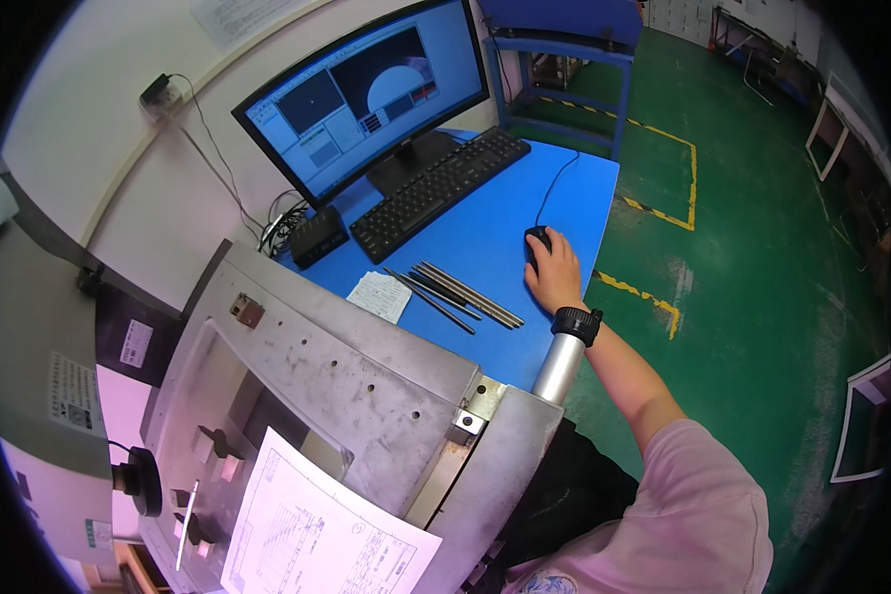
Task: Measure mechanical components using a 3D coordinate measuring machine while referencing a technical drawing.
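Observation:
My right hand (554, 275) rests over a black computer mouse (538, 247) near the right edge of the blue table (485, 223), its fingers curved round it. A black ridged ring (576, 325) shows at my right wrist, beside a silver cylinder (561, 368); I cannot tell which of the two it belongs to. Left of the hand lie several thin metal rods (470, 294), side by side, next to small handwritten paper sheets (380, 295). Beyond them are a black keyboard (441, 193) and a monitor (376, 94) displaying a pale round shape on black. My left hand is out of view.
A grey metal machine (356, 361) fills the near left, with a printed drawing sheet (322, 525) over it and a black knob (146, 482) at its left. A small black box (317, 238) and tangled cables (282, 226) sit by the wall. Green floor (742, 247) with yellow-black tape lies right.

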`<state>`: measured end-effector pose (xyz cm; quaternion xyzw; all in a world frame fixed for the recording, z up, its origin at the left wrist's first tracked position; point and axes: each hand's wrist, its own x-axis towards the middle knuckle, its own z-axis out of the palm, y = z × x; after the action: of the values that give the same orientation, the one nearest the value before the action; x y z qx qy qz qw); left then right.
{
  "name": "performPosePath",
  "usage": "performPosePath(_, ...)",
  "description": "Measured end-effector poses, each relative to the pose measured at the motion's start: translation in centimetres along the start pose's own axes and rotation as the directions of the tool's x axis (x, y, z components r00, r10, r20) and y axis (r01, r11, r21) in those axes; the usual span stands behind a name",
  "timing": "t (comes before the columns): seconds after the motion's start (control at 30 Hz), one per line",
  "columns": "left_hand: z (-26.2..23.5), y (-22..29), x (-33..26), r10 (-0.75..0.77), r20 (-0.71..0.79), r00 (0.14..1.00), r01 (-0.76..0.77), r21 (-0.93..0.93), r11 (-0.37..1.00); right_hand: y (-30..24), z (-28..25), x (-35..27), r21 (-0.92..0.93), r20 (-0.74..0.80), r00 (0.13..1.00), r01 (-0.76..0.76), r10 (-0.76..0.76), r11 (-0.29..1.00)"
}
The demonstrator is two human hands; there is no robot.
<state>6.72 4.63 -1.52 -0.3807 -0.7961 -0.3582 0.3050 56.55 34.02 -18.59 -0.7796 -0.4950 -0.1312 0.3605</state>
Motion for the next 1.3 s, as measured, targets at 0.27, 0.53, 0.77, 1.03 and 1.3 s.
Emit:
performPosePath(0.27,0.0,0.6,0.0,-0.111,-0.010,0.994,0.111,-0.053,0.992,0.1,0.1,0.0,0.005,0.001,1.000,-0.001,0.001,1.000)
performPosePath(0.53,-0.1,0.6,-0.2,-0.130,-0.044,0.991,0.123,-0.134,0.983,-0.1,0.0,0.0,-0.020,0.033,0.999,-0.014,0.015,1.000)
performPosePath(0.77,-0.2,0.7,-0.1,-0.149,-0.021,0.989,0.144,-0.146,0.979,0.0,0.1,0.0,-0.014,0.015,1.000,-0.011,0.012,1.000)
performPosePath(1.03,-0.4,-0.6,-0.1,-0.037,-0.020,0.999,0.035,-0.099,0.994,-0.1,-0.2,0.0,-0.005,0.001,1.000,-0.011,0.011,1.000)
performPosePath(1.3,-4.5,-1.1,1.0,-0.295,-0.163,0.942,0.308,0.060,0.950,0.6,-0.6,-0.4,0.067,-0.005,1.000,-0.020,0.020,0.998)
